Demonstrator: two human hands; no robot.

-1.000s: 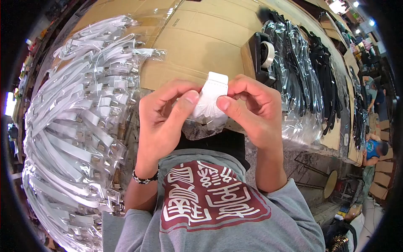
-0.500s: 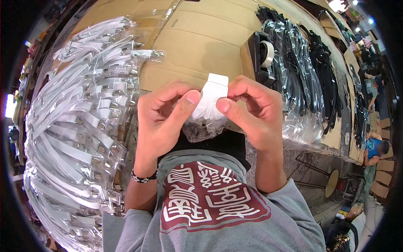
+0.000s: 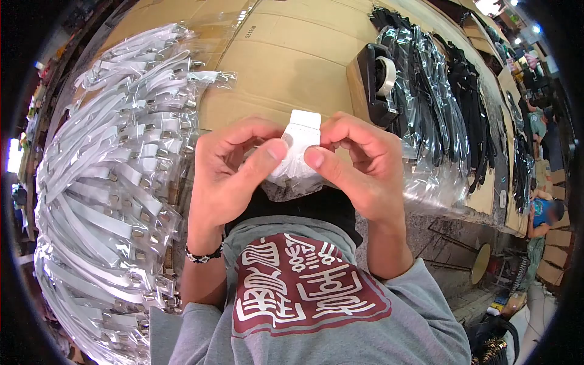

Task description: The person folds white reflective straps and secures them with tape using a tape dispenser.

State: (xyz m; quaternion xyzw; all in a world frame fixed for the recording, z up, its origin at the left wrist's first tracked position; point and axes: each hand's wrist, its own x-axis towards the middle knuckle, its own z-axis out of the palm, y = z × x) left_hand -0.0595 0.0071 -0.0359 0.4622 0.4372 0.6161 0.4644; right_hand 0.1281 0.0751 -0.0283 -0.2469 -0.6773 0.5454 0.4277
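Observation:
Between my two hands, in front of my chest, is a white belt (image 3: 303, 129) with its squared, stitched end pointing away from me. My left hand (image 3: 228, 173) pinches its left edge, thumb on top. My right hand (image 3: 365, 167) pinches the right edge the same way, fingers curled behind. Crumpled clear plastic (image 3: 287, 191) gathers around the belt below my thumbs. The rest of the belt is hidden under it and my hands.
White belts in clear sleeves (image 3: 109, 176) are piled at the left. A black tape dispenser (image 3: 380, 85) stands on a cardboard box, right of the cardboard-covered table (image 3: 286, 55). Black belts (image 3: 426, 91) in plastic lie beyond it. A person in blue (image 3: 541, 213) is at the far right.
Both hands and the white belt have shifted slightly left and a little down in view. The pinch on both edges stays the same.

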